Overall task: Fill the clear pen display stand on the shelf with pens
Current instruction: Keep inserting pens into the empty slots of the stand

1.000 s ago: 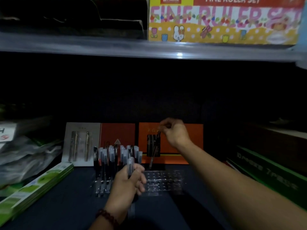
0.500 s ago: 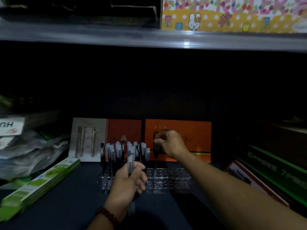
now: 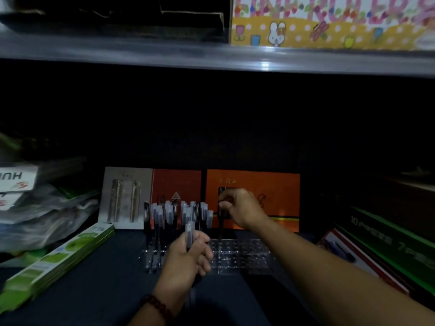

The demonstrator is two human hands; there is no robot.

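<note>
Pen display stand lies mid-shelf, long axis parallel to the front edge of the shelf. Nearest that edge, my left hand is curled round a capped pen, cap up. Beyond, my right hand pinches a dark pen upright, tip down at the stand. Standing pens fill its left end. An orange box stands behind.

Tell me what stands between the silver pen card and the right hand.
Capped pens upright in the clear stand, shown in the head view.
</note>
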